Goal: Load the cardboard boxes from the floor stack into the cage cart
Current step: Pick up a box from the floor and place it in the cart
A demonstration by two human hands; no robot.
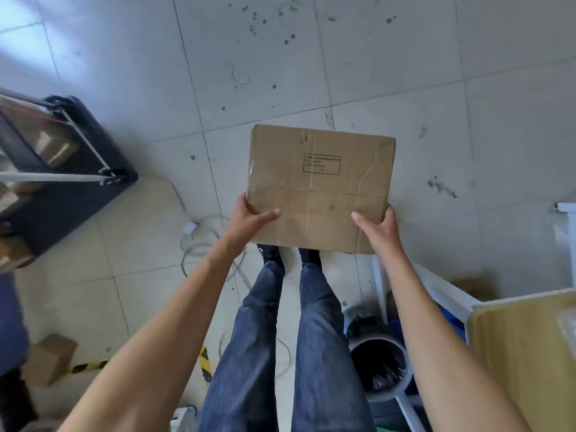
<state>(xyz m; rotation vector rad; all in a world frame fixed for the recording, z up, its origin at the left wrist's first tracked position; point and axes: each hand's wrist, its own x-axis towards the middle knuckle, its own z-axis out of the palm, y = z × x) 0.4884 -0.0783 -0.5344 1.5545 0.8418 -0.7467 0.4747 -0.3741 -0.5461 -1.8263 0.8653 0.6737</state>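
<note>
Cardboard, brown and creased: the cardboard box (321, 182) I am carrying hangs flat and level off the floor, well to the right of the cage cart (103, 151) and above my own shoes. My left hand (249, 216) pinches its near-left corner, with the thumb laid across the top face and the fingers tucked underneath, out of sight. My right hand (378, 226) does the same at the near-right corner. Neither hand is spread wide; each clamps the panel between thumb and hidden fingers.

I judge the grip suits a broad, shallow box: holding both near corners keeps it from tipping and leaves the far edge free to go into the cart first.

Smaller boxes (53, 148) lie inside the cart behind its metal rails, so I take the loading to be partly done. A small box (50, 358) sits on the floor on the near side of the cart. A pale cable (199, 238) loops over the tiles to the right of the cart, and I would step wide of it when turning left.
</note>
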